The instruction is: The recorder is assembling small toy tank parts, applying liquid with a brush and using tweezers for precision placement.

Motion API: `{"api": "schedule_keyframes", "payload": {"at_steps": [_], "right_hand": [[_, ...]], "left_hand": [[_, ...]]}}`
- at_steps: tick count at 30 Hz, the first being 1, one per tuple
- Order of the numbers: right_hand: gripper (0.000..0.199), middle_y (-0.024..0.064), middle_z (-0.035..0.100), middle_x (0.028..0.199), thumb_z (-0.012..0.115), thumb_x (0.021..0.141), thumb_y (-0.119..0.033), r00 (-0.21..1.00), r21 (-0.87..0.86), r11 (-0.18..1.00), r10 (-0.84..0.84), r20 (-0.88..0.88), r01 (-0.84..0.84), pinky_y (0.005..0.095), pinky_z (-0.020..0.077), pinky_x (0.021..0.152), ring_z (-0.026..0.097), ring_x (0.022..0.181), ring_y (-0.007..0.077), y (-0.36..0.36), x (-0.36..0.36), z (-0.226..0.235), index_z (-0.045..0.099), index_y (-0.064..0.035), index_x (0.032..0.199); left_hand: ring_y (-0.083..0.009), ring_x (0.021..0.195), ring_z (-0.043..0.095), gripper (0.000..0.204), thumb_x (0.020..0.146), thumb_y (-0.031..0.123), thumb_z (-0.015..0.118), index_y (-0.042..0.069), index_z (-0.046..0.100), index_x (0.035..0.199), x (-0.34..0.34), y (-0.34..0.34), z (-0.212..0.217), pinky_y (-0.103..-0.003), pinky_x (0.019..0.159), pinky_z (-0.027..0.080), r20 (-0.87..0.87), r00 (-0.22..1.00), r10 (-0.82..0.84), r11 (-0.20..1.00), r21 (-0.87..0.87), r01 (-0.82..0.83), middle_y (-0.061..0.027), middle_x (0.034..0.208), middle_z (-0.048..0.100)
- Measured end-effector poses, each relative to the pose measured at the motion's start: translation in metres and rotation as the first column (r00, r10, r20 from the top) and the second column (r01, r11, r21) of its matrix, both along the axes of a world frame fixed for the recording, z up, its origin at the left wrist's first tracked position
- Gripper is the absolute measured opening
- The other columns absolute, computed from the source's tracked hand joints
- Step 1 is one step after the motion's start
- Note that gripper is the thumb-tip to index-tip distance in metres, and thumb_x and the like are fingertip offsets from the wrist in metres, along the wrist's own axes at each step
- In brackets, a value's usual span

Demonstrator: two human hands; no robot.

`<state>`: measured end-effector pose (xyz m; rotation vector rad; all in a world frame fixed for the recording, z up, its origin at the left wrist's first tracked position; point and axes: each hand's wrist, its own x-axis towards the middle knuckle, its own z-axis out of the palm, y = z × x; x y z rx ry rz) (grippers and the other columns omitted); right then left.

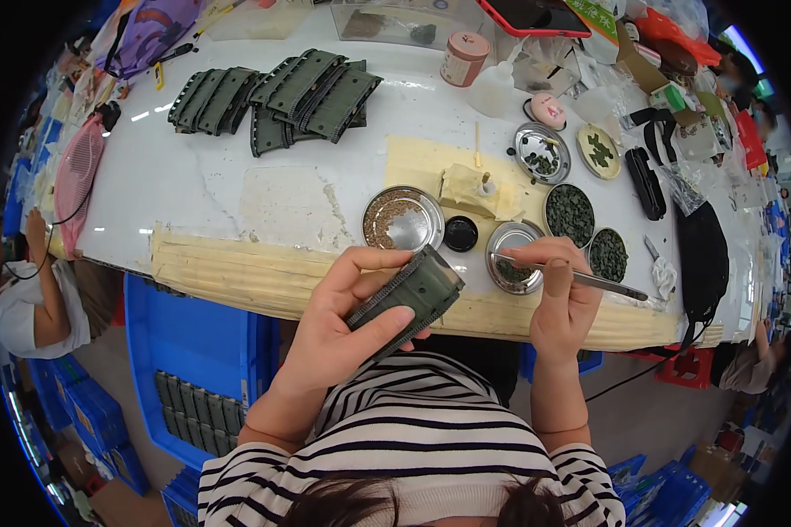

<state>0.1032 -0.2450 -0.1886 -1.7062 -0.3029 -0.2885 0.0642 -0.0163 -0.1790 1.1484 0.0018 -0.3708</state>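
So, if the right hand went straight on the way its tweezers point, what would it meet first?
Led by the tweezers, the right hand would likely meet the small round black container first, just left of the tin they point across; it might pass above, as depth is unclear.

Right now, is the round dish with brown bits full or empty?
The round dish is partly filled: brown grains lie mostly left, and its shiny inside shows bare toward the right.

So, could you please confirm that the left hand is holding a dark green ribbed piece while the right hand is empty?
Not quite: the right hand isn't empty; the head view shows it holding a slim metal tool. The left hand does hold the dark green ribbed piece.
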Motion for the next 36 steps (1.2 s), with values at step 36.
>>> {"api": "schedule_keyframes", "payload": {"at_steps": [36], "right_hand": [[0.024, 0.0107, 0.067, 0.086, 0.051, 0.096, -0.014, 0.992, 0.017, 0.993, 0.115, 0.060, -0.116, 0.0282, 0.0443, 0.069, 0.057, 0.078, 0.0174, 0.012, -0.006, 0.013, 0.068, 0.0025, 0.091]], "left_hand": [[-0.0279, 0.106, 0.061, 0.051, 0.094, 0.003, 0.048, 0.009, 0.029, 0.141, 0.006, -0.017, 0.000, -0.041, 0.087, 0.055, -0.167, 0.974, 0.153, 0.907, -0.368, -0.206, -0.0170, 0.121, 0.053]]}}
